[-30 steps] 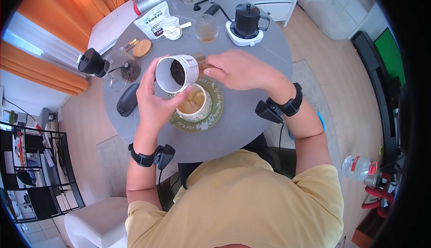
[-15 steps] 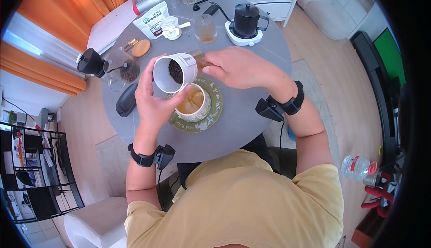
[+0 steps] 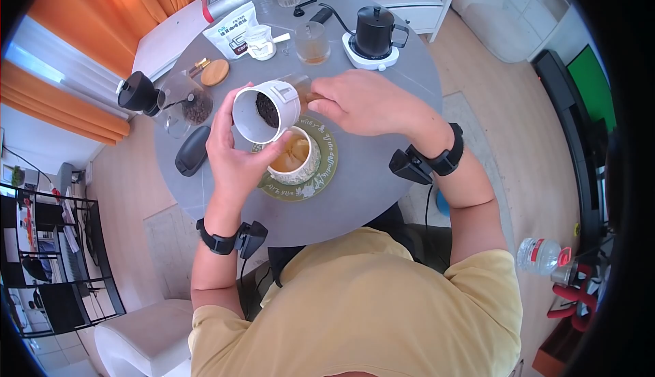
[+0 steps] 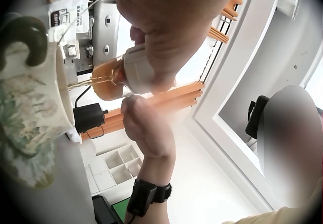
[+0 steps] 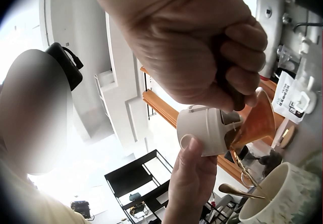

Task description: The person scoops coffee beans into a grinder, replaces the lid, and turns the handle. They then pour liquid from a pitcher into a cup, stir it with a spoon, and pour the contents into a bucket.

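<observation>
My left hand (image 3: 230, 148) grips a white filter cup (image 3: 289, 107) lying tilted on its side, dark coffee grounds (image 3: 267, 111) inside it. The fingers of my right hand (image 3: 361, 105) are curled round the brown handle (image 5: 233, 95) of a glass coffee server (image 5: 260, 120). This server is tipped over, right against the base of the filter cup. From its lip a thin stream of amber-brown coffee (image 5: 247, 172) falls into a floral teacup (image 3: 310, 170). A spoon (image 5: 238, 190) leans inside that teacup, which stands on a green lettered saucer (image 3: 330, 155).
Left on the round table (image 3: 382, 152) are a dark oblong case (image 3: 192, 152), a glass container of coffee beans (image 3: 184, 107) and a wooden lid (image 3: 215, 73). Behind my hands stand a filter bag (image 3: 232, 30), a glass tumbler (image 3: 312, 41) and a black kettle (image 3: 374, 32) on a white base.
The filter cup and my left hand have shifted slightly left. My right hand has barely moved on the handle of the coffee server.
</observation>
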Demonstrator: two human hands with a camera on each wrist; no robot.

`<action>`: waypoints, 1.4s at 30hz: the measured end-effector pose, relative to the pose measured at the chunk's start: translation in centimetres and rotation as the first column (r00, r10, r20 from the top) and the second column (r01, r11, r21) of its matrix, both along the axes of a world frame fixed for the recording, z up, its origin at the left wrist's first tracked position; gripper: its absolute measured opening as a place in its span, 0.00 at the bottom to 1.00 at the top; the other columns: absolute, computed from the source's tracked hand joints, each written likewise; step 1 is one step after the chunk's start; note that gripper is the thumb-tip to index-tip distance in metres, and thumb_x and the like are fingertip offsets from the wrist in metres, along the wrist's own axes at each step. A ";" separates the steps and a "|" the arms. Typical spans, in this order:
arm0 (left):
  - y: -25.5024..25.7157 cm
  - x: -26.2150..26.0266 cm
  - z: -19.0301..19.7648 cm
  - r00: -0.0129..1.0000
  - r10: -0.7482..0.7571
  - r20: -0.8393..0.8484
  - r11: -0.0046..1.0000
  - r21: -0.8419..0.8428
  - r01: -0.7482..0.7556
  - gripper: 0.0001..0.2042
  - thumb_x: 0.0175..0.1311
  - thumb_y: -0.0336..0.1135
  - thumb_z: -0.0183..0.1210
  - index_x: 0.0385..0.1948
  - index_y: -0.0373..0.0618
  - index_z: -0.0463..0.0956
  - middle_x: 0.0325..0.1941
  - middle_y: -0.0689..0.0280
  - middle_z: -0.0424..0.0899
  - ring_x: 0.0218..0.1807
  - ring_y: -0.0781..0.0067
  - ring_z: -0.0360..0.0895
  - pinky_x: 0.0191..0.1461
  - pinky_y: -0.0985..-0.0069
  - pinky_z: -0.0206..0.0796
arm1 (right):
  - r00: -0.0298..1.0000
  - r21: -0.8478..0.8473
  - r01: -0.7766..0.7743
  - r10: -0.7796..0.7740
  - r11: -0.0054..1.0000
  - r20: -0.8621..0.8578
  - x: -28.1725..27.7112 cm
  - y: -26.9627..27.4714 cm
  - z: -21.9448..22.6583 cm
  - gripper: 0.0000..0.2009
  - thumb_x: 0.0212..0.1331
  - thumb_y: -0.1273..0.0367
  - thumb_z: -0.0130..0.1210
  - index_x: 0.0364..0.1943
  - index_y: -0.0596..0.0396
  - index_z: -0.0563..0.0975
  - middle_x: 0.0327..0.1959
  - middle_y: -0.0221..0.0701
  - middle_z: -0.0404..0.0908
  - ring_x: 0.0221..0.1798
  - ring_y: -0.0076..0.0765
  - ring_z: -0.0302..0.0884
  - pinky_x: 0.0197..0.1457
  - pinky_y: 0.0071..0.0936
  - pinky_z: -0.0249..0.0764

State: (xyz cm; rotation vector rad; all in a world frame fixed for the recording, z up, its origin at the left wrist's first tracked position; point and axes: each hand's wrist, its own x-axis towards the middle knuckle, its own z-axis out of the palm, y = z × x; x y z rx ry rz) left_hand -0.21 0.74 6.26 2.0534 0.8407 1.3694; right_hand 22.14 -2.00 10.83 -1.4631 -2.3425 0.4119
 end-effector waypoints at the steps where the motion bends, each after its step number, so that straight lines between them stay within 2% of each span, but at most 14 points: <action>1: 0.0 0.0 0.1 1.000 0.003 0.000 1.000 -0.004 -0.003 0.36 0.38 0.30 0.73 0.55 0.37 0.66 0.56 0.57 0.75 0.55 0.67 0.74 0.60 0.71 0.65 | 1.000 -0.005 0.006 -0.006 1.000 0.008 0.0 0.0 0.1 0.12 0.63 0.62 0.46 0.35 0.58 0.72 0.26 0.42 0.76 0.35 0.53 0.74 0.37 0.44 0.68; 14: -0.2 0.0 0.4 1.000 0.015 0.006 1.000 0.006 -0.015 0.36 0.37 0.30 0.73 0.54 0.37 0.67 0.56 0.57 0.75 0.55 0.67 0.75 0.60 0.71 0.65 | 1.000 0.024 0.001 -0.001 1.000 0.023 -0.2 0.0 0.2 0.11 0.63 0.62 0.47 0.35 0.57 0.72 0.26 0.42 0.76 0.34 0.53 0.74 0.36 0.44 0.68; 19: -0.4 -0.3 0.1 0.999 0.043 -0.025 0.998 0.046 -0.042 0.35 0.37 0.30 0.73 0.54 0.37 0.67 0.56 0.56 0.75 0.55 0.67 0.75 0.59 0.71 0.66 | 0.999 0.114 -0.006 0.001 0.993 0.039 -0.3 -0.1 0.0 0.10 0.63 0.63 0.47 0.35 0.56 0.72 0.25 0.42 0.76 0.33 0.53 0.75 0.35 0.45 0.68; 42: -0.7 -0.7 -0.7 0.999 0.051 0.009 0.997 0.050 -0.052 0.38 0.36 0.29 0.74 0.55 0.36 0.65 0.57 0.56 0.73 0.55 0.66 0.74 0.59 0.71 0.67 | 0.995 0.123 0.003 -0.015 0.992 0.096 -1.0 -0.4 0.4 0.11 0.63 0.62 0.48 0.34 0.56 0.71 0.21 0.41 0.76 0.30 0.53 0.75 0.32 0.45 0.68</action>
